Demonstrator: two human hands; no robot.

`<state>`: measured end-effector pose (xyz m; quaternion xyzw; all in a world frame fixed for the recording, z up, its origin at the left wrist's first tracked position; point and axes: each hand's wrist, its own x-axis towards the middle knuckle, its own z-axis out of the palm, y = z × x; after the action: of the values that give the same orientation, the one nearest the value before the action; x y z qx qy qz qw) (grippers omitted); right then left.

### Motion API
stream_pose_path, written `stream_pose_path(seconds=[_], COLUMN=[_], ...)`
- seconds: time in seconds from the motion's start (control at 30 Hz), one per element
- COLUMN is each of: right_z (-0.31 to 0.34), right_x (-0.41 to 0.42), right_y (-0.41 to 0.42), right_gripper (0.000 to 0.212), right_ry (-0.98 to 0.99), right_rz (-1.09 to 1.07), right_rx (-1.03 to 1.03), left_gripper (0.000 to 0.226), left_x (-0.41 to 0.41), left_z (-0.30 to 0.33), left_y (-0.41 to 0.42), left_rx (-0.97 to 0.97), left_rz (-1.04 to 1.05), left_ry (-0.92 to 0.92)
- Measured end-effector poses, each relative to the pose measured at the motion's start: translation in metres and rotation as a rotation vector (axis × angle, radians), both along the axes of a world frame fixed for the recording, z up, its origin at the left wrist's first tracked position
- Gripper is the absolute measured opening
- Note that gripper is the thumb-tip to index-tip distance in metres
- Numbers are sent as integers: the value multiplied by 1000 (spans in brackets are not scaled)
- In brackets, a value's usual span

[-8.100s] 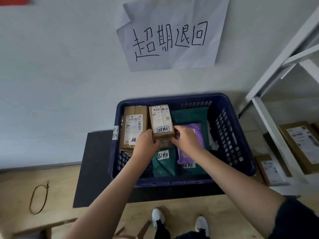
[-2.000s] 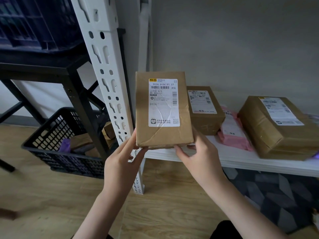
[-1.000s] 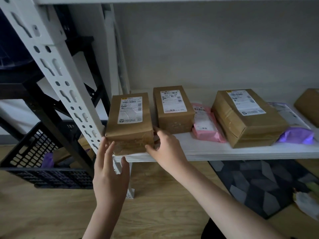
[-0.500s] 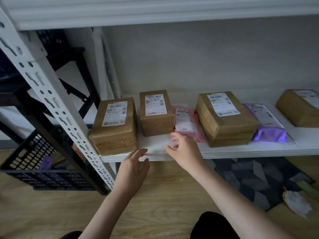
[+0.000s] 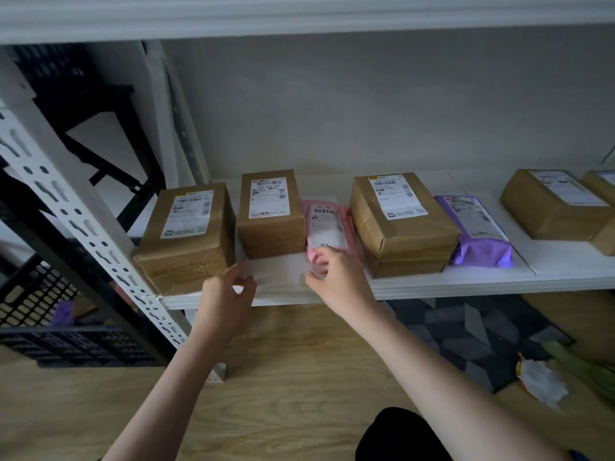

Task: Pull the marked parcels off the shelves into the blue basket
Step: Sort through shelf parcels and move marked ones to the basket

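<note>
Since half a second ago the right hand [image 5: 336, 277] has slid onto the flat pink plastic mailer [image 5: 327, 227] on the white shelf [image 5: 499, 277], fingers pinching its near edge, likely checking its mark. Left hand [image 5: 226, 294] hovers, fingers loosely apart. Black mesh basket [image 5: 40, 314] on the floor holds something purple.

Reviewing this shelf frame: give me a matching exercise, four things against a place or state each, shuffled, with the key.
Things:
1. pink mailer
2. purple mailer
3. leftmost box
4. left hand

Places or states:
A. at the shelf's left end, beside the white upright
B. right of the large taped box
C. touched at its near end by the right hand
D. holds nothing, near the shelf's front edge

Pairs: 1-C, 2-B, 3-A, 4-D
</note>
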<state>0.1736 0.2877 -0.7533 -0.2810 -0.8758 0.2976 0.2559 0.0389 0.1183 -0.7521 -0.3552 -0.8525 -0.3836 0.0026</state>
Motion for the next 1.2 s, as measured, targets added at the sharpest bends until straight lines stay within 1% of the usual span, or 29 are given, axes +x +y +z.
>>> stream_pose_path(seconds=[0.03,0.07,0.17,0.27,0.4,0.5,0.6,0.7,0.8,0.87,0.93,1.03,1.1,1.17,1.2], right_z=[0,0,4,10,18,20,18,15,14,14,14,16,21,25,28], right_x=[-1,-3,-7,-18,-39,-50,-51,-42,-25,-9,8,29,34,31,27], right_y=[1,3,9,14,16,15,14,9,-4,-14,-25,-38,-41,-38,-35], right_gripper=[31,31,30,24,14,17,31,35,33,32,31,25,32,51,56], right_ry=[-9,-16,-30,-19,-24,-37,-35,-12,25,40,40,56,64,37,13], right_rz=[-1,-5,-41,-81,-92,-95,-120,-124,-109,-97,-80,-58,-45,-23,-1], right_rx=[0,2,13,27,65,88,96,75,54,35,18,0,-6,5,9], left_gripper=[10,10,25,42,44,49,52,50,56,59,55,52,58,70,76], left_x=[-3,-6,-9,-11,-13,-12,-11,-4,8,15,22,28,24,18,15], left_z=[0,0,3,7,12,12,12,11,6,5,5,5,5,5,6], left_y=[1,2,7,16,31,37,36,29,16,1,-16,-37,-42,-40,-37], left_rx=[-2,3,36,26,18,8,17,28,35,53,75,51,43,27,29], left_rz=[-2,-1,22,27,49,74,76,28,-31,-24,-20,-27,-42,-91,-125], left_ry=[16,23,-5,-42,-76,-90,-90,-46,16,-3,-24,-3,3,3,-10])
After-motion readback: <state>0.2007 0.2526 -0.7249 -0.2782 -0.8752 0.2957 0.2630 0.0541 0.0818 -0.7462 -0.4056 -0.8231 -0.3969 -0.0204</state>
